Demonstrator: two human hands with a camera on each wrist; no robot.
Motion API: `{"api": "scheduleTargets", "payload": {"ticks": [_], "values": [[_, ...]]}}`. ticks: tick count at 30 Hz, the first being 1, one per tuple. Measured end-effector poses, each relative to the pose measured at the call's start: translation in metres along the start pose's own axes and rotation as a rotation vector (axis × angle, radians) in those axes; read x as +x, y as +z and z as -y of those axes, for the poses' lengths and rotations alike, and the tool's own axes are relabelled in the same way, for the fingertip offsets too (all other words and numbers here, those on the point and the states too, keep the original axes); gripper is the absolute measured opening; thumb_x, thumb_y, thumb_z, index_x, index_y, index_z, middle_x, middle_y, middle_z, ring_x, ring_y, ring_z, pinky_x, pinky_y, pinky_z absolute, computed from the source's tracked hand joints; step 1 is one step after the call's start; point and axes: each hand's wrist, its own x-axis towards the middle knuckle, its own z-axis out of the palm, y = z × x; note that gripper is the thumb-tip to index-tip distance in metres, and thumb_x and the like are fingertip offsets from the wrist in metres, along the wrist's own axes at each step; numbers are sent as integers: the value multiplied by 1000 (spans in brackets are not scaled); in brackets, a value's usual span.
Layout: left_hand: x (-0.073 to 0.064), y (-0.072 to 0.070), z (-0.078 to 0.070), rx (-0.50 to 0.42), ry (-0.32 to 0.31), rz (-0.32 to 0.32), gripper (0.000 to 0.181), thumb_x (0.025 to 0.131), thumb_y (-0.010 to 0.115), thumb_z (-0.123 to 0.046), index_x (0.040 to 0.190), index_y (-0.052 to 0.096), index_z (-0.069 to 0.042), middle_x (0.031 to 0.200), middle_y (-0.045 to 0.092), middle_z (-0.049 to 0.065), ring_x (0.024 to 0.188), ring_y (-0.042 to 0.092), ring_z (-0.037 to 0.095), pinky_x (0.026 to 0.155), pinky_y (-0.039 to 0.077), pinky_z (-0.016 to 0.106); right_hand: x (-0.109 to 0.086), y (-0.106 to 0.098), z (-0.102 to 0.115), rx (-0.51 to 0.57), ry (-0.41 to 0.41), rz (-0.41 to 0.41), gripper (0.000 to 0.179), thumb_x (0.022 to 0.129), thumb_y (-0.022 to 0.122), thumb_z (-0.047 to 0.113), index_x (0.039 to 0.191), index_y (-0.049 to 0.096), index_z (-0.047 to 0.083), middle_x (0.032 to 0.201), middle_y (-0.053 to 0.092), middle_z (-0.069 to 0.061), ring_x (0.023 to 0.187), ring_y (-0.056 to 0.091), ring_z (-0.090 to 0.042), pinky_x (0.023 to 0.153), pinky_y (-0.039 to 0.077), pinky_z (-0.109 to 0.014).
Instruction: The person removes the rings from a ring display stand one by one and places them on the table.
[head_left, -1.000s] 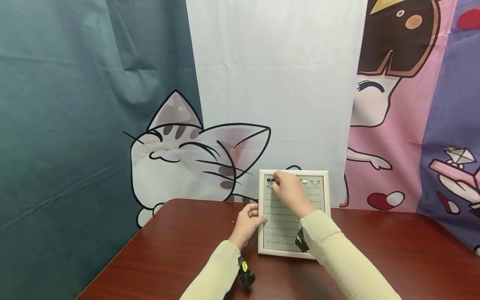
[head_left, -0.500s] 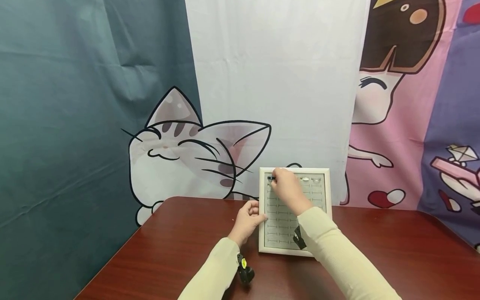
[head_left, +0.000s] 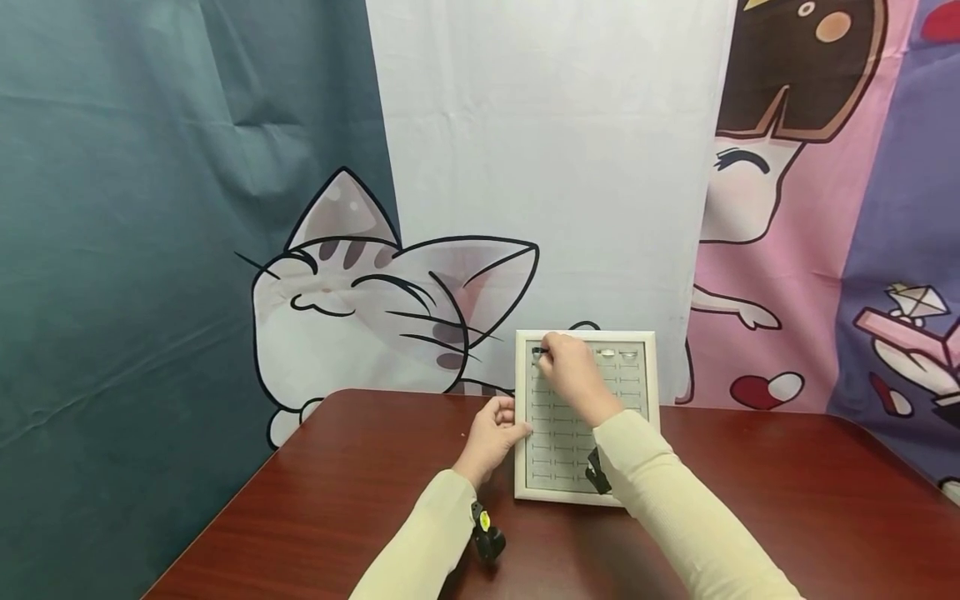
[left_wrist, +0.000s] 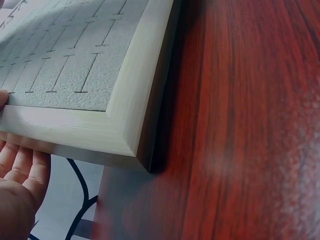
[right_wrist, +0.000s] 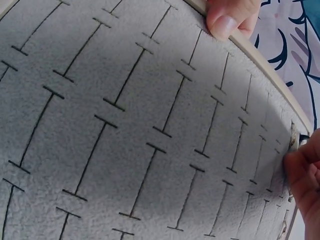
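Note:
A ring display board (head_left: 551, 425) with a pale frame and grey slotted fabric leans upright on the table. My left hand (head_left: 491, 437) grips its left edge, the thumb on the front and the other fingers at the side, as the fingers (left_wrist: 22, 172) in the left wrist view also show. At the top left of the board, my right hand (head_left: 576, 372) has bent fingers and thumb at a small dark ring (head_left: 537, 351), seemingly pinching it in the top row; the fingertips partly hide it. Further right in that row sit a pale ring (head_left: 606, 353) and a silvery ring (head_left: 628, 355).
The board stands on a reddish-brown wooden table (head_left: 337, 475). A printed cloth backdrop (head_left: 450, 150) with cartoon figures hangs behind it. Dark cables (left_wrist: 80, 185) show past the frame in the left wrist view.
The head view has shifted slightly. My left hand keeps its hold on the frame, while the right stays at the top left of the board with hardly any movement; less of the dark ring shows.

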Motion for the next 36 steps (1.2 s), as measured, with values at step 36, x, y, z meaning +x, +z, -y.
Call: {"api": "scheduleTargets", "payload": {"ticks": [36], "values": [[-10,2,-20,-9,-1,9,37,76,63,3,110,49,4,96,64,17,76,62,9,70,51,26,-10,-7,-25,184,-20,-95,10,69,53,-2,69,49,7,53,42,2,47,33,-7,45,29,-19]]}}
